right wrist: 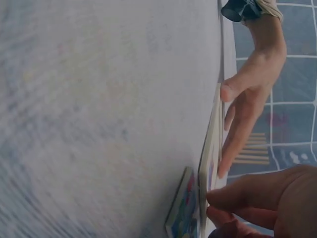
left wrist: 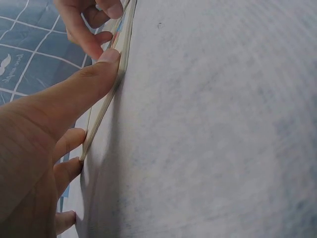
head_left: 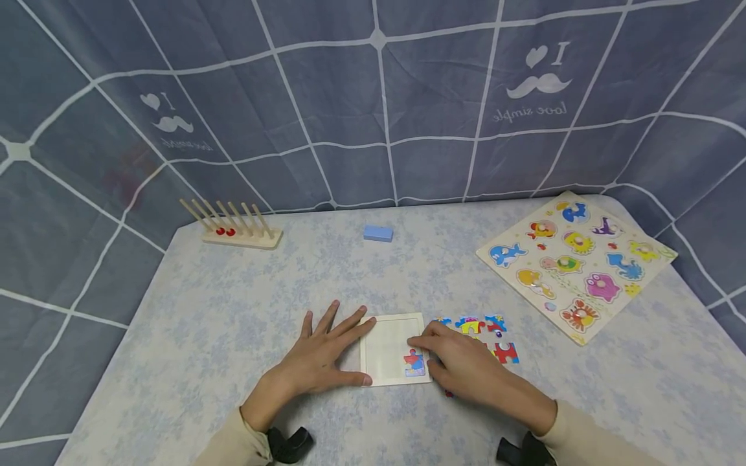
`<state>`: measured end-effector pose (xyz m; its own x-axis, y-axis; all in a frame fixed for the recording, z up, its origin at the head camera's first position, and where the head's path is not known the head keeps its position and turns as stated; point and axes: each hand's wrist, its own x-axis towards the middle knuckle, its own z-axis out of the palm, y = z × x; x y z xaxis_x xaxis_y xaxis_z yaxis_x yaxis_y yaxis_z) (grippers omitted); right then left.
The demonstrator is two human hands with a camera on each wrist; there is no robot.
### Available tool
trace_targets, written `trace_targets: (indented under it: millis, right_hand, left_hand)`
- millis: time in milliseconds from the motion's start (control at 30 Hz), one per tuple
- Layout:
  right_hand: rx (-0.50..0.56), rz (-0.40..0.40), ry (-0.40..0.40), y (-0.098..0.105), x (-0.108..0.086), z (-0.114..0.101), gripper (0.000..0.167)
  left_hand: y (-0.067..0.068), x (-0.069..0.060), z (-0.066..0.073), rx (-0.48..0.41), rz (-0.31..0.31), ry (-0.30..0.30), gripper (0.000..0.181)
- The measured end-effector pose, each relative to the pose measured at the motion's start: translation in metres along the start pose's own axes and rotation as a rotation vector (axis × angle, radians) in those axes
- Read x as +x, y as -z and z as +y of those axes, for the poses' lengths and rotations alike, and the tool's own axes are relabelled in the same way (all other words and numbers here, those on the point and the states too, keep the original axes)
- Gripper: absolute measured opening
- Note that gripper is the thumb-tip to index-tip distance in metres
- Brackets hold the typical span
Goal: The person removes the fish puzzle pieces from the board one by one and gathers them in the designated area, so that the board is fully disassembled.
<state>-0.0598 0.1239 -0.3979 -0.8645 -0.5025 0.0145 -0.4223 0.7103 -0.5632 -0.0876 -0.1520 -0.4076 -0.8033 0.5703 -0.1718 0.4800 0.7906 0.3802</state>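
Observation:
A pale square puzzle tray lies on the table, with one red and blue jigsaw piece in its lower right corner. My left hand spreads its fingers along the tray's left side; its thumb rests on the near edge in the left wrist view. My right hand reaches over the tray's right edge, index fingertip inside just above the piece and thumb by the rim. No piece shows between them. Loose jigsaw pieces lie right of the tray, partly hidden under the right hand.
A large animal peg puzzle board lies at the right. A blue block is at the back middle. At the back left stands a wooden peg rack with red beads. A blue curtain hangs behind the table.

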Motion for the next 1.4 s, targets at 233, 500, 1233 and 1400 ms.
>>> trace_targets:
  millis: [233,500,1233,1400]
  right_hand:
    - [0.016,0.009,-0.015,-0.002,0.002,0.000,0.032]
    - [0.122,0.005,-0.062,0.000,0.002,0.000,0.025]
    - [0.459,0.041,-0.132,0.000,0.000,0.006,0.021]
    - [0.497,0.031,-0.156,0.005,-0.001,0.010,0.022]
  left_hand:
    - [0.001,0.001,0.000,0.018,-0.005,0.007,0.093]
    - [0.001,0.000,0.001,0.024,-0.010,0.014,0.094]
    - [-0.001,0.000,-0.001,0.019,-0.002,0.012,0.093]
    - [-0.001,0.000,-0.001,0.022,-0.005,0.010,0.093]
